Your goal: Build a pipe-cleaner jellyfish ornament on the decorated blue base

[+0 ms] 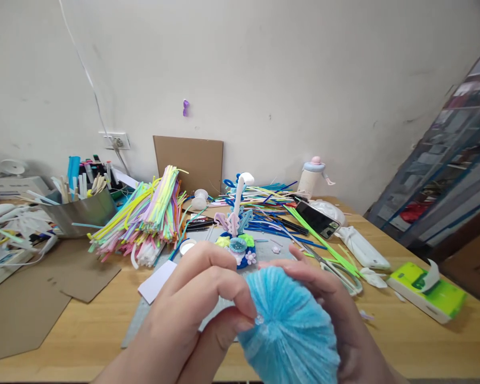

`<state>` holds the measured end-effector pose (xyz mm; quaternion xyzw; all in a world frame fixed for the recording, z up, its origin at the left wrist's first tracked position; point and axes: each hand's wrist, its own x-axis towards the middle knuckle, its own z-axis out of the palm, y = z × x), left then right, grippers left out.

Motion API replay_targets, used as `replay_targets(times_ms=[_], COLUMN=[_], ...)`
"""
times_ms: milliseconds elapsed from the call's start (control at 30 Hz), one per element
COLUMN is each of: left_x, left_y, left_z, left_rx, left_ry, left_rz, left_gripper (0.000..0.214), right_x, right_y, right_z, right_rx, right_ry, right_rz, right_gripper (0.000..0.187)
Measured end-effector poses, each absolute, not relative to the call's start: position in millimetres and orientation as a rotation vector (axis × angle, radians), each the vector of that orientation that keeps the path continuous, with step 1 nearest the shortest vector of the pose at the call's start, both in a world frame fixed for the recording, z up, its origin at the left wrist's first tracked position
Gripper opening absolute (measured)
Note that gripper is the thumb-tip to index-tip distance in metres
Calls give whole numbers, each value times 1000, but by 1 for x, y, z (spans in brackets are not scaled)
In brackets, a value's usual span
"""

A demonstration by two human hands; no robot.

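Note:
A fuzzy light-blue round piece (300, 325), made of pipe cleaners fanning out from a centre, fills the lower middle of the head view. My right hand (340, 314) is closed around its far right side; part of the fingers is hidden behind it. My left hand (200, 309) pinches a tiny clear bead (259, 319) between thumb and forefinger, close against the piece near its centre. Just beyond my hands stands a pipe-cleaner figure (236, 224) with a white upright stem, pink and blue parts, and a blue base with flowers.
Bundled pastel pipe cleaners (152, 213) lie left of centre beside a metal pot (80, 210) of sticks. Scissors (340, 272), a phone (318, 218), a white bottle (310, 178) and a green tissue pack (428, 290) are at right. Brown cardboard (188, 160) leans on the wall.

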<state>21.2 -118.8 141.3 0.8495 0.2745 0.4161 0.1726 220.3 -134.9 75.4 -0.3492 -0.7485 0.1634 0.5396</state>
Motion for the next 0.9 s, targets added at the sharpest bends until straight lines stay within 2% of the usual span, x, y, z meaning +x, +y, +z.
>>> replay_targets(times_ms=[200,400,567,900], left_x=[23,21,20,21], left_y=[-122,-119,-120,-120], left_z=[140,137,136,143], left_rx=[2456,2442,2424,2483], left_ry=[893,847,867,890], left_rz=[1225,1115,1090,1018], left_gripper=[17,17,14,15], right_x=[220,222,225,219], right_y=[-132,-128,-124,-131], right_z=[77,77,73,75], right_rx=[-774,-795,-784,-822], right_ry=[-1768,-1741,-1729,-1731], right_rz=[261,244,218,305], right_gripper=[72,48,41,43])
